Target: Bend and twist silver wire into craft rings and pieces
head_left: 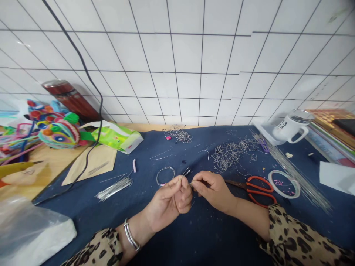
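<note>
My left hand [169, 201] is closed in a pinch on thin silver wires [188, 171], whose looped ends stick up past the fingertips. Close on its right, my right hand [215, 190] pinches at the same wire, thumb against forefinger. The stretch between the two hands is very short, and most of the wire is hidden by the fingers. Just beyond the left fingers, a coiled wire ring [165, 176] with a bit of pink on it lies on the dark blue cloth [166, 240]. Red-handled scissors [260, 188] rest by my right forearm, blades partly behind the hand.
A wire tangle [233, 153] and a smaller one [179, 135] lie farther back. Straight wire bundles [115, 187] flank both sides. At right are a round dish [284, 184] with pink beads and a white mug [291, 127]. A black cable [93, 83] hangs at left.
</note>
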A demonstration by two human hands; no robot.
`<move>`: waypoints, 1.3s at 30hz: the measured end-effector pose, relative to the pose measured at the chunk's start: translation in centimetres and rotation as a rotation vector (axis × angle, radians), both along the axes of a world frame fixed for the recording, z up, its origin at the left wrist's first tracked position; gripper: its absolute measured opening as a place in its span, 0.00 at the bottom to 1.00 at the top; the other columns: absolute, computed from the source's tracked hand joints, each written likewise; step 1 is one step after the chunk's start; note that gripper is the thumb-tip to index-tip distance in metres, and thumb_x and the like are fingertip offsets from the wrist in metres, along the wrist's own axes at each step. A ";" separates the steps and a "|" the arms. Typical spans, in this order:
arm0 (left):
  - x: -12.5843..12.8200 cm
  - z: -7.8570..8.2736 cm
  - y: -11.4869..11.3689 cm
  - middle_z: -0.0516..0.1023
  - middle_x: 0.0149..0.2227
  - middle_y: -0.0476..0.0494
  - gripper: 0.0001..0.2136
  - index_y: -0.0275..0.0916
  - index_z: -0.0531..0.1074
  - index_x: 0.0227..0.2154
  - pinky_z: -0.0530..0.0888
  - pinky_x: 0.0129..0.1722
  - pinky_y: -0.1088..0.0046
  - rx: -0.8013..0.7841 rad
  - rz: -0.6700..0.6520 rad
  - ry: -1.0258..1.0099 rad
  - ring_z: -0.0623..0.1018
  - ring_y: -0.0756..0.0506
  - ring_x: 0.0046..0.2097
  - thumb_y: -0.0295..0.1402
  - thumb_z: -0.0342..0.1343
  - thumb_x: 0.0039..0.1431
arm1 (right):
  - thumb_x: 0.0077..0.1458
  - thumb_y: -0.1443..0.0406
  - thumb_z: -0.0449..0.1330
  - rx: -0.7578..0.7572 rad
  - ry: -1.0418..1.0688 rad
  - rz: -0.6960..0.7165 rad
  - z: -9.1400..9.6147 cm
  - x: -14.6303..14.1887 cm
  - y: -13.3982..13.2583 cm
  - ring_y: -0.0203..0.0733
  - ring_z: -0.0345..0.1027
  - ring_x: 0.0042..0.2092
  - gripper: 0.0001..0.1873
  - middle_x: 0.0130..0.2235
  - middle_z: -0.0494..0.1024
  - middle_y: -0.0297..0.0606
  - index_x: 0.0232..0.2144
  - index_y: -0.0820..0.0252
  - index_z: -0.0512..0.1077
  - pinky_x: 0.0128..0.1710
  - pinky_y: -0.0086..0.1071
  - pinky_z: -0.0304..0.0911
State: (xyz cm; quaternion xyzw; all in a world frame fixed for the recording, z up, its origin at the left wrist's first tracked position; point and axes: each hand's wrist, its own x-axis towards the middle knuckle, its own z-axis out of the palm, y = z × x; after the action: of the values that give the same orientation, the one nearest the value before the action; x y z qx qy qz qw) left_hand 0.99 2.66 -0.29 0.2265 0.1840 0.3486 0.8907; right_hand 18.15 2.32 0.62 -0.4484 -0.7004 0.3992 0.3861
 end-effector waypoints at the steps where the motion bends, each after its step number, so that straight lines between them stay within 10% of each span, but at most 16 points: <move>1: 0.0 0.0 0.0 0.61 0.22 0.50 0.06 0.37 0.65 0.29 0.55 0.21 0.78 -0.005 -0.008 -0.019 0.62 0.54 0.22 0.33 0.48 0.59 | 0.56 0.63 0.53 -0.003 0.008 0.003 0.0 0.0 0.0 0.31 0.62 0.26 0.09 0.24 0.68 0.31 0.29 0.61 0.70 0.27 0.25 0.59; 14: 0.1 0.3 -0.7 0.58 0.19 0.52 0.10 0.35 0.63 0.24 0.57 0.21 0.77 -0.074 -0.009 -0.156 0.62 0.54 0.20 0.30 0.43 0.61 | 0.51 0.60 0.60 -0.137 0.293 0.263 -0.3 0.4 0.4 0.30 0.60 0.32 0.26 0.33 0.65 0.31 0.52 0.55 0.61 0.32 0.26 0.61; 30: -0.2 0.4 -0.1 0.58 0.19 0.52 0.11 0.33 0.64 0.25 0.54 0.19 0.78 -0.015 0.016 -0.023 0.60 0.56 0.19 0.29 0.43 0.61 | 0.54 0.61 0.57 0.397 -0.103 0.120 0.4 0.7 0.8 0.32 0.64 0.31 0.13 0.30 0.71 0.33 0.42 0.59 0.67 0.33 0.27 0.63; 39: -0.6 1.3 0.4 0.60 0.18 0.52 0.10 0.33 0.66 0.24 0.53 0.19 0.78 0.093 0.063 0.194 0.59 0.56 0.18 0.30 0.47 0.60 | 0.54 0.59 0.57 0.519 -0.289 0.116 -1.0 1.0 1.2 0.37 0.67 0.38 0.23 0.40 0.72 0.41 0.51 0.59 0.59 0.40 0.33 0.66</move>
State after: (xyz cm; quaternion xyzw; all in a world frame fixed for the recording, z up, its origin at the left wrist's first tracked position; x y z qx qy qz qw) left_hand 0.39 3.10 1.03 0.2944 0.2597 0.3612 0.8458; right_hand 19.13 3.56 -0.43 -0.3461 -0.8512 0.1602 0.3605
